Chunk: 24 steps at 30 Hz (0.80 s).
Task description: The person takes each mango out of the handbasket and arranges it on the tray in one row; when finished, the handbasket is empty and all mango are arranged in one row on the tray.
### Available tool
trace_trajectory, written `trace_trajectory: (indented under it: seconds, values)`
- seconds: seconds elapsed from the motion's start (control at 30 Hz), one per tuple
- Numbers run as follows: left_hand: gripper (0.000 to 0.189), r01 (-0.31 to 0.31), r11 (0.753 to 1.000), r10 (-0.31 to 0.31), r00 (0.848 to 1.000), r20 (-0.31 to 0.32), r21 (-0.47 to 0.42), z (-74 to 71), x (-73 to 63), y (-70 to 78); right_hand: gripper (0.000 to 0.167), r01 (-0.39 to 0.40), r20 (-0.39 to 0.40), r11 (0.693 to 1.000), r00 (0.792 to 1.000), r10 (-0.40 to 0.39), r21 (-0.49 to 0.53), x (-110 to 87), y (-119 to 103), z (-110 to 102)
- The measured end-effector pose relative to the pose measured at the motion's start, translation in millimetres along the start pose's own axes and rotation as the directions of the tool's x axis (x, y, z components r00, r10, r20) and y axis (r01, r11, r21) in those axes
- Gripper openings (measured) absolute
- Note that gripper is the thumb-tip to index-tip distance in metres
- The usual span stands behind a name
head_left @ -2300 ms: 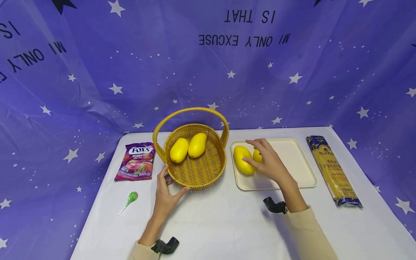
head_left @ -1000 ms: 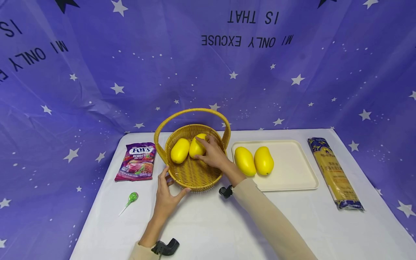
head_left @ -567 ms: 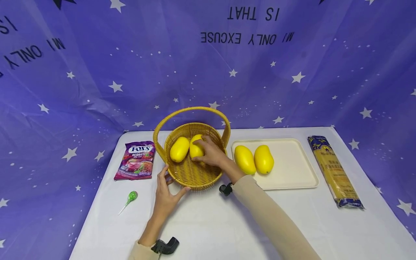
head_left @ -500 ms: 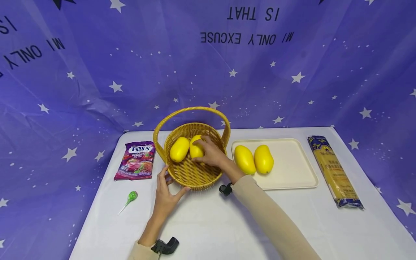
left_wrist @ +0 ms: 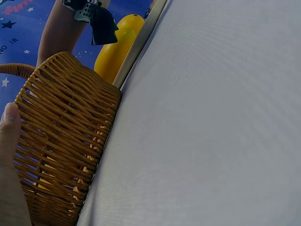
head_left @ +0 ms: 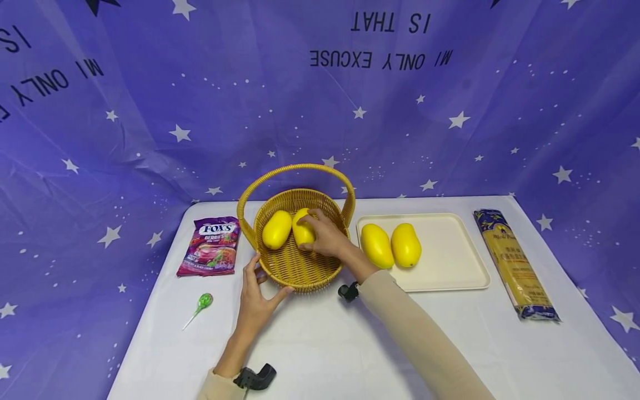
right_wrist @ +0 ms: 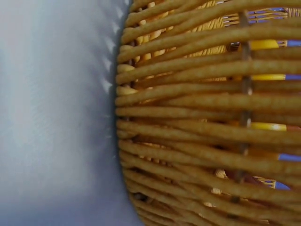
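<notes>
A round wicker basket [head_left: 300,266] with a tall arched handle stands on the table, two yellow mangoes inside. My right hand [head_left: 327,236] reaches in from the right and grips the right-hand mango [head_left: 302,229], thumb on the near side and fingers over the top. Beside it in the basket lies the other mango [head_left: 277,230], untouched. My left hand [head_left: 256,294] holds the basket at its front left, with the thumb at the near rim, as the left wrist view also shows. Wicker strands hide the right hand's work in the right wrist view.
Right of the basket lies a cream tray [head_left: 450,255] bearing a mango [head_left: 377,247] and another mango [head_left: 406,246]. A pasta packet [head_left: 515,266] lies at far right. On the left are a purple candy bag [head_left: 210,247] and a green lollipop [head_left: 204,301].
My right hand has moved left from above the tray into the basket and taken hold of the right-hand mango, which has shifted slightly. My left hand has stayed on the basket.
</notes>
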<state>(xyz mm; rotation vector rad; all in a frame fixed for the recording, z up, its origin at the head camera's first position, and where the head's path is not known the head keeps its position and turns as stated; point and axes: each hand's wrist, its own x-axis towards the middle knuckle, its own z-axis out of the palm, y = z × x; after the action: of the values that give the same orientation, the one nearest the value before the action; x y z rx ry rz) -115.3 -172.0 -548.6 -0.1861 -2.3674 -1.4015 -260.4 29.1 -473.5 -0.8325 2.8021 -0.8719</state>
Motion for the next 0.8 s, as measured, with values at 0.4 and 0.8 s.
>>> trace_trajectory:
  seconds: [0.4, 0.8]
  values:
    - [0.111, -0.007, 1.0, 0.007, 1.0, 0.001, 0.0, 0.2, 0.3, 0.7, 0.056, 0.041, -0.014, 0.999, 0.999, -0.041, -0.035, -7.3, -4, -4]
    - [0.111, -0.006, 1.0, 0.006, 1.0, -0.002, 0.01, 0.6, 0.6, 1.1, 0.055, 0.117, -0.086, 0.992, 0.989, -0.119, -0.037, -18.0, -16, -20]
